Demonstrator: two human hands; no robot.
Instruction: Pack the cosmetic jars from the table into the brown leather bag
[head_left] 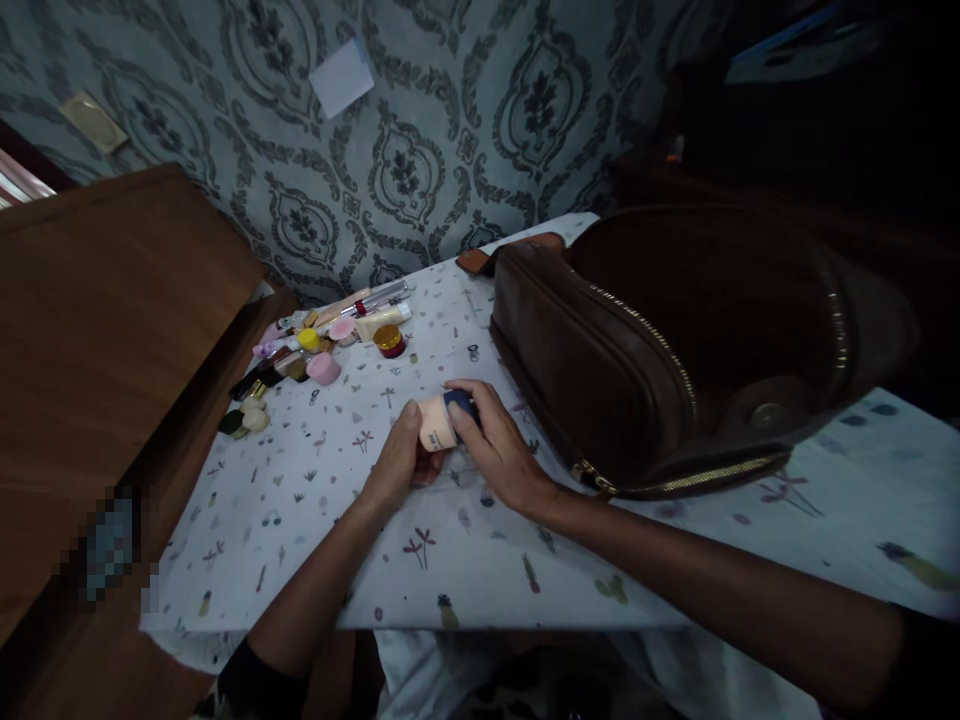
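Near the middle of the desk [420,590], the left hand [397,462] grips a peach bottle [435,425] while the right hand [499,450] pinches its dark blue cap [461,405], just beside an open brown bag [675,340]. Cosmetics [322,340] crowd the far left corner.

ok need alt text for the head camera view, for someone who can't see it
Two hands hold a small peach bottle with a dark blue cap on a patterned tablecloth: left hand on the body, right hand on the cap. An open brown bag lies to the right, scattered cosmetics to the left.
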